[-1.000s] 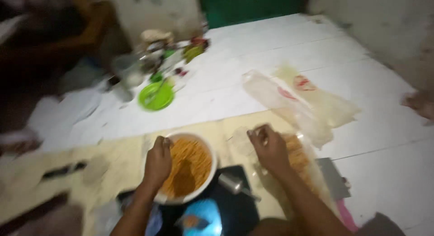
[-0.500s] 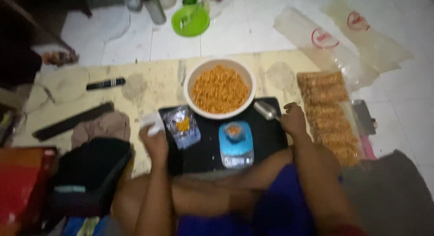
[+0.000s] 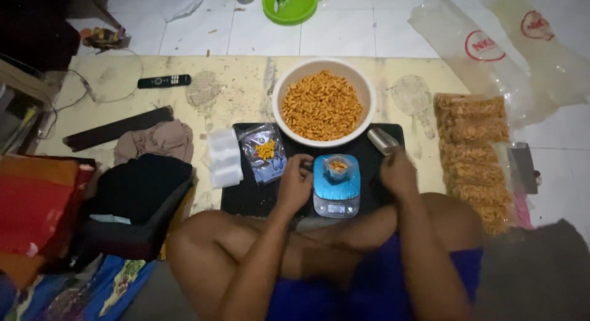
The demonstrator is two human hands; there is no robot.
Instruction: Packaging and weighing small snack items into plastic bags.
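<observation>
left hand [image 3: 295, 184] curled, empty, touching scale [image 3: 336, 187] left edge | right hand [image 3: 397, 173] grips scoop [image 3: 383, 139], pointing up-left toward bowl [image 3: 324, 101] | cup [image 3: 337, 166] upright on scale

White bowl [image 3: 362, 90] heaped with orange snacks [image 3: 321, 105], blue scale [image 3: 336, 186] on a black mat [image 3: 252, 195], bright green dish [image 3: 289, 3] on white tiles [image 3: 337, 33], black remote [image 3: 163, 81], clear bags [image 3: 472, 47] with red round marks, red-and-orange striped cloth [image 3: 37, 201]
</observation>
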